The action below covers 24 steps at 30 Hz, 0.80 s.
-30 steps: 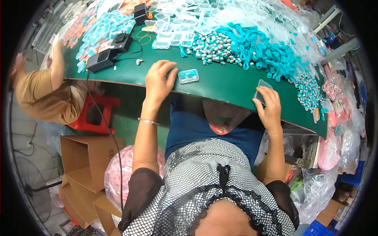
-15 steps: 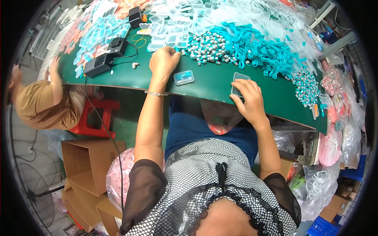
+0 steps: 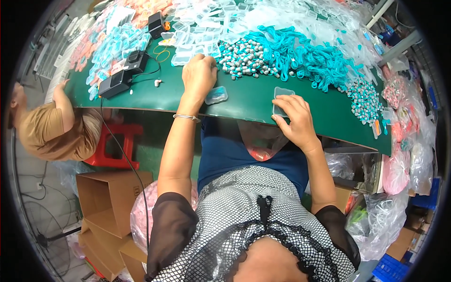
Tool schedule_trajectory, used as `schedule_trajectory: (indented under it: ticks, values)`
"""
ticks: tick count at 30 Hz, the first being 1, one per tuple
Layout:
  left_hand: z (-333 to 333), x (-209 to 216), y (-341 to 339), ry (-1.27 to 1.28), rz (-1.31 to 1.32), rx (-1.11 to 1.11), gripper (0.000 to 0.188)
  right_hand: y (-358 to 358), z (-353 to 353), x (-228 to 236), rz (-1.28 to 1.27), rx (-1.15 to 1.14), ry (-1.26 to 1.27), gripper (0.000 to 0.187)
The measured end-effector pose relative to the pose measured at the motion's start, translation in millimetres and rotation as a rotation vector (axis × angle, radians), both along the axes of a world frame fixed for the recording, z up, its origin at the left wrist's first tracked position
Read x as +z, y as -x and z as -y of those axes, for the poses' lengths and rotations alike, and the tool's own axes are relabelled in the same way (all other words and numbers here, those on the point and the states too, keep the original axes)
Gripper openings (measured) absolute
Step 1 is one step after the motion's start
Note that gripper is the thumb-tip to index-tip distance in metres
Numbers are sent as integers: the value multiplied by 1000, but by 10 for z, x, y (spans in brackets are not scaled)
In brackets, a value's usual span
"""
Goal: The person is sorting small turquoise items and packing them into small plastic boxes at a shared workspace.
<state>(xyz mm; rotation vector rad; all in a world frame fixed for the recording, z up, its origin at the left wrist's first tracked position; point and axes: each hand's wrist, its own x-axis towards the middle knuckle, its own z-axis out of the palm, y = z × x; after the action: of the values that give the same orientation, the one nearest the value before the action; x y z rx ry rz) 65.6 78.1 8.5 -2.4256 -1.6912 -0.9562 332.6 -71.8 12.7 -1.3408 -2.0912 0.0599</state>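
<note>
My left hand (image 3: 199, 77) is closed, knuckles up, over the green table (image 3: 253, 96); whatever its fingers hold is hidden. Close to its right lies a small clear plastic case (image 3: 216, 95) with something teal inside. Beyond that hand are clear empty cases (image 3: 190, 51) and a heap of small grey-and-teal pieces (image 3: 245, 56). My right hand (image 3: 297, 120) grips another small clear case (image 3: 283, 91) near the table's front edge, thumb on the near side and fingers over its right side. Bundles of teal cord (image 3: 305, 58) are piled beyond it.
Two black boxes (image 3: 116, 83) with a cable sit left, near a small pale piece (image 3: 158, 83). Blue packets (image 3: 117, 44) lie behind them. More grey-and-teal pieces (image 3: 364, 101) are at right. Another person (image 3: 51, 124) sits at far left by a red stool (image 3: 115, 145).
My left hand has shifted slightly right, closer to the case with teal contents. My right hand stays on its clear case. The whole view has tilted a little.
</note>
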Motion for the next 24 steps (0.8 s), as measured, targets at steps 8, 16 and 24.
schedule_trajectory:
  ticks: [8,16,24]
  values:
    - [-133,-59,78,-52,-105,-101,6,-12,22,-16,-32,2,-24,40]
    - [-36,43,225,115,182,-169,16,-1097,50,105,93,-595,-370,12]
    - [654,302,-442,335,526,-517,15,-2019,218,-131,553,-928,-42,17]
